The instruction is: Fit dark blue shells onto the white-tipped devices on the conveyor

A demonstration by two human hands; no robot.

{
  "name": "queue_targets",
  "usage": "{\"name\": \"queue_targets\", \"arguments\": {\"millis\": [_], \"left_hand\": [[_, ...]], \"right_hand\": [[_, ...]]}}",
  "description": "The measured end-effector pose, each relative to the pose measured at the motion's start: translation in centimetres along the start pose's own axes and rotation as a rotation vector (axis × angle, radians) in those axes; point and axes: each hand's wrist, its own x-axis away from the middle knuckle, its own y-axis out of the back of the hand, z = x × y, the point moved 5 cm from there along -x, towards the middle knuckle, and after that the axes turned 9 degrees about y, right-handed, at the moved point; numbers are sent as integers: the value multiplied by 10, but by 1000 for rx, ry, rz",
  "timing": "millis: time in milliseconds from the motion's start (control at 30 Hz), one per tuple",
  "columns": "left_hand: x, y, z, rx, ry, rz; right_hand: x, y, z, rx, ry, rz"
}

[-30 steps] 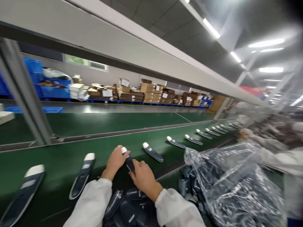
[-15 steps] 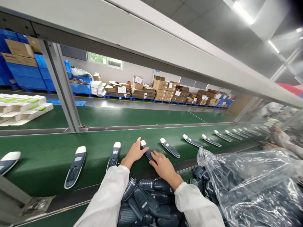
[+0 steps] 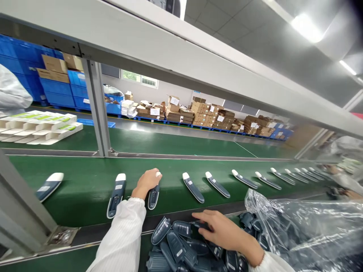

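My left hand is closed on the white tip of a dark-blue and white handheld device. That device lies on the green belt, its recessed back facing up. Over a heap of dark-blue ribbed plastic covers is my right hand, thumb and forefinger apart. A dark cover shows between these two fingers; whether they grip it is unclear. To the right of my left hand lies another device with a smooth, closed back. A device with an open recess is on the left.
More devices form a row along the belt to the right. Clear plastic sheeting covers part of the heap at right. A metal post and long overhead beam frame the line. White cartons stand behind at left.
My left hand has left the device now with a closed back and moved left onto one with a recess. My right hand has come down to the heap. The view has shifted.
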Motion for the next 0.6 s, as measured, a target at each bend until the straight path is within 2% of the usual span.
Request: {"name": "queue_targets", "arguments": {"millis": [67, 167, 233, 300, 367, 433, 500, 600], "left_hand": [[1, -2, 1, 27, 26, 21], [3, -1, -1, 47, 70, -20], [3, -3, -4, 54, 78, -47], [3, -6, -6, 55, 78, -76], [3, -8, -7, 56, 78, -104], [2, -11, -8, 63, 82, -122], [2, -12, -9, 68, 82, -131], [3, -16, -13, 66, 74, -129]], "right_hand": [[-13, 8, -3, -10, 13, -58], [-46, 14, -4, -5, 23, -225], [-74, 10, -2, -26, 22, -342], [-100, 0, 3, -35, 16, -405], [-119, -13, 9, -19, 49, -381], [-127, -25, 18, 20, 149, -303], [-125, -34, 22, 52, 237, -231], [-117, -38, 15, 69, 242, -189]]}}
